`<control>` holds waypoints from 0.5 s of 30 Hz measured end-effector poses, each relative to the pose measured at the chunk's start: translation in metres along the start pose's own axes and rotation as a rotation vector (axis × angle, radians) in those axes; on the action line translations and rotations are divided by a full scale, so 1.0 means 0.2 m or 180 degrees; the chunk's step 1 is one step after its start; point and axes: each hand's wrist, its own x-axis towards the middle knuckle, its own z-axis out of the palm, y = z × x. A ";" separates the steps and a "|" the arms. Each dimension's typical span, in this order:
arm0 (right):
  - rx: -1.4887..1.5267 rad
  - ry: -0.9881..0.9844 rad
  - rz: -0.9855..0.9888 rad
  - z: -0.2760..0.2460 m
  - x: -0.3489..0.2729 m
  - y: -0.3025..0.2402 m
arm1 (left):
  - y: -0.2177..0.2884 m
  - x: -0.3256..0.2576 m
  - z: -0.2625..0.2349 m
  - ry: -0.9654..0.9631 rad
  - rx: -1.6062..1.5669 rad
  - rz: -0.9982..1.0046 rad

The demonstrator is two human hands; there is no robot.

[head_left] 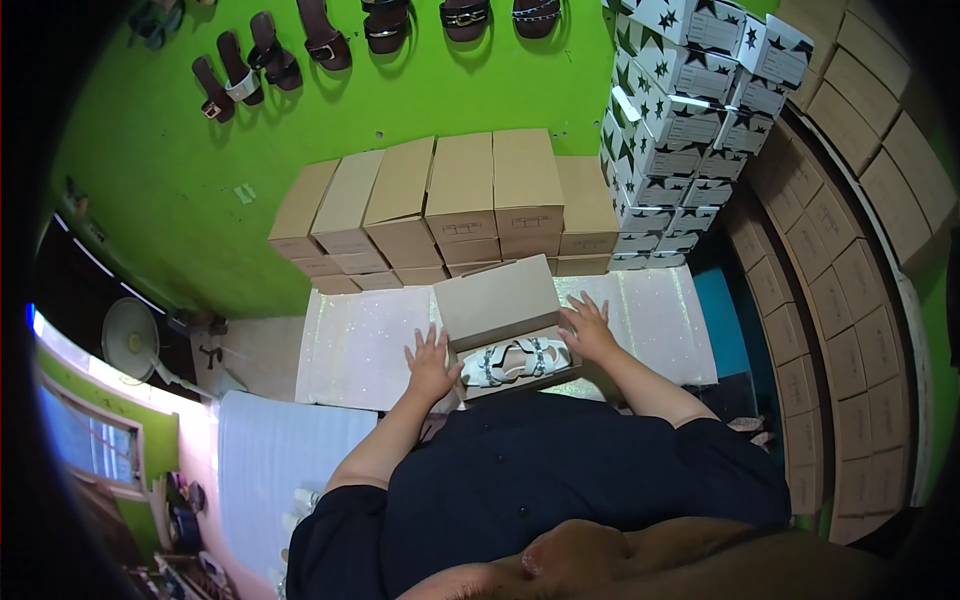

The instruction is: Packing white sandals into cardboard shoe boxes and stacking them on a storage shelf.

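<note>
An open brown shoebox sits on the table in front of me, close to my body. In it lies a pair of white sandals with dark, glittering trim on the straps. The box's plain brown lid stands tilted up along its far side. My left hand is at the left end of the box, fingers spread, palm down. At the right end, my right hand has its fingers stretched apart beside the lid's edge. Whether either hand presses on the cardboard, I cannot tell.
The table has a glittery pale cover. Several closed brown boxes are stacked against the green wall behind it. White star-printed boxes rise at the back right. Brown boxes fill shelves on the right. A fan stands left.
</note>
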 end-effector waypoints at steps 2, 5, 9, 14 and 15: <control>-0.0089 -0.0242 0.0092 -0.03 -0.06 0.05 | -0.07 -0.05 0.07 -0.0073 -0.0298 -0.0406; 0.0012 -0.0880 0.0268 -0.02 -0.15 0.11 | -0.09 -0.11 0.07 -0.0358 -0.0405 -0.0197; 0.0212 -0.1207 0.0070 0.00 -0.22 0.08 | -0.06 -0.13 0.11 -0.0572 -0.0631 0.0233; 0.0303 -0.1325 -0.0077 0.01 -0.22 0.03 | -0.03 -0.12 0.11 -0.0734 -0.0394 0.0280; 0.0152 -0.1338 -0.0143 0.00 -0.22 0.02 | -0.03 -0.12 0.10 -0.0785 -0.0260 0.0281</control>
